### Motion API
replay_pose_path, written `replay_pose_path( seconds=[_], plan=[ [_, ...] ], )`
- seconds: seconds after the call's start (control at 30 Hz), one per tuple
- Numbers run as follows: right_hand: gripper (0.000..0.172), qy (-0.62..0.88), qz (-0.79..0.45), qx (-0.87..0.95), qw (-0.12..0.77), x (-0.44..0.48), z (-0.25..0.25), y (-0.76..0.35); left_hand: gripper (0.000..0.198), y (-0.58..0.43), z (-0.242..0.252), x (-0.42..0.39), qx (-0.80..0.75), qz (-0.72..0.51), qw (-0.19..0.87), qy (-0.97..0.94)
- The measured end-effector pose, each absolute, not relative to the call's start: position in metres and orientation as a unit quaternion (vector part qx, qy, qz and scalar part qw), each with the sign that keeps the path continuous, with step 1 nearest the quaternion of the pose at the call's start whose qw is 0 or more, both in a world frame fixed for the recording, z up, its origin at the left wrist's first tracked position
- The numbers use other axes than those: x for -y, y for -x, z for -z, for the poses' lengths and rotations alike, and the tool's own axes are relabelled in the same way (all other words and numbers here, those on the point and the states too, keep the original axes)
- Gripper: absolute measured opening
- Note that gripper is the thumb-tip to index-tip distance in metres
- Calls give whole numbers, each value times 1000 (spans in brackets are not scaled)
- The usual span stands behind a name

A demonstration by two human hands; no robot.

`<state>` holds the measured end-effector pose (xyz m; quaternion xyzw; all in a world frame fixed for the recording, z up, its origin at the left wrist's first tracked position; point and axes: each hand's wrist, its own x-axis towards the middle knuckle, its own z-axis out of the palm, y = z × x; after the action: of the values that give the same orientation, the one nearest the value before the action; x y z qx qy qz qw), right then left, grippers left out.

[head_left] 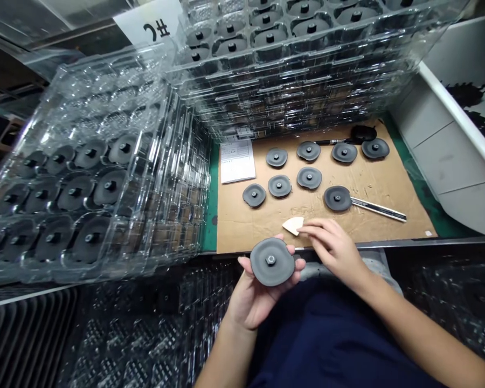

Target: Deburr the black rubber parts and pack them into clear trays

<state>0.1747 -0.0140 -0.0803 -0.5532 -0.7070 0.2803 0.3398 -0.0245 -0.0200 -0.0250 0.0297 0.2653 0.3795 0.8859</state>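
A dark grey round part (273, 271) with a small metal nut at its centre rests in my left hand (253, 302), whose fingers curl round its edge from below. My right hand (333, 245) is just to the right, its fingertips on a small cream-coloured wedge (293, 225) that lies above the held part at the front of the cardboard. Several similar grey parts are laid out on the cardboard (234, 218) beyond my hands. One of them (337, 198) sits at the end of a flat white-edged strip (382, 209).
Tall stacks of clear plastic trays holding grey parts stand at the left (153, 178) and at the back (286, 81). A paper sheet (237, 161), a black-handled tool (327, 142) and a small black dish (362, 133) lie on the cardboard. A white bin (448, 156) borders the right.
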Motion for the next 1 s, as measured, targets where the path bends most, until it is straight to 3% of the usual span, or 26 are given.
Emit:
replay_pose_path(
  seconds=[0.1, 0.2, 0.37, 0.47, 0.63, 0.8, 0.93, 1.0],
  plan=[
    [28, 552, -333, 687, 336, 33, 79, -171, 54, 22, 25, 21, -303, -384, 869, -67],
    [26, 547, -345, 689, 327, 43, 81, -168, 54, 19, 29, 25, -384, -438, 766, -271],
    [22, 571, -316, 674, 345, 44, 71, -170, 111, 16, 35, 23, -425, -408, 462, -663],
    [20, 588, -315, 640, 382, 45, 52, -175, 118, 14, 33, 21, -399, -389, 423, -714],
    [34, 517, -287, 707, 388, 43, 21, -189, 117, 13, 29, 24, -403, -385, 444, -702],
    [34, 442, -252, 804, 307, 32, 10, -199, 90, 12, 23, 29, -440, -363, 554, -607],
    [21, 467, -228, 747, 415, 32, 16, -180, 34, 6, 20, 28, -469, -360, 692, -414],
    [30, 473, -254, 706, 462, 33, 22, -169, 32, 5, 19, 23, -486, -381, 697, -364]
  ],
)
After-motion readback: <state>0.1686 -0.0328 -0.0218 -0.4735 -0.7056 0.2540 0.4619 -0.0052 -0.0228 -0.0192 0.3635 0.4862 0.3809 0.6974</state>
